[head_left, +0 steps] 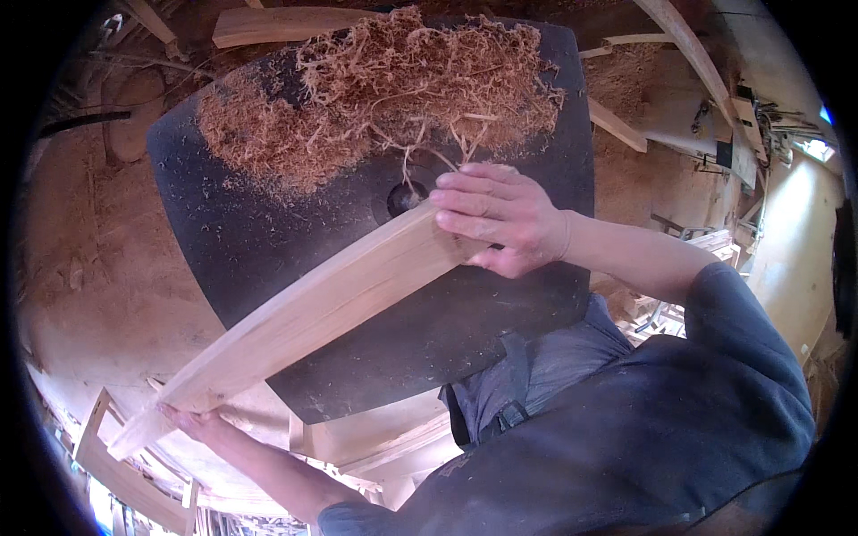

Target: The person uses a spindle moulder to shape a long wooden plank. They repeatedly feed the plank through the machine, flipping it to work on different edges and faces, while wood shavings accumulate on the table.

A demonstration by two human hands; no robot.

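A long, slightly curved wooden board (313,299) lies slantwise over a dark flat machine table (375,375), its near left end reaching past the table's edge. My right hand (500,219) grips the board's far end, fingers over the top and thumb below. Toward the other end, my left hand (189,420) is closed on the board's lower side, its fingers partly hidden. Just beyond the far end is a round opening (404,198) in the table, with a spindle-like part in it that I cannot make out clearly. Stringy wood shavings hang at the opening.
A heap of brown shavings and sawdust (429,76) covers the table's far side. Curved wooden pieces (286,25) lie behind it, and others (688,49) at the far right. A wooden frame (134,482) stands at the lower left. Sawdust coats the floor (107,259).
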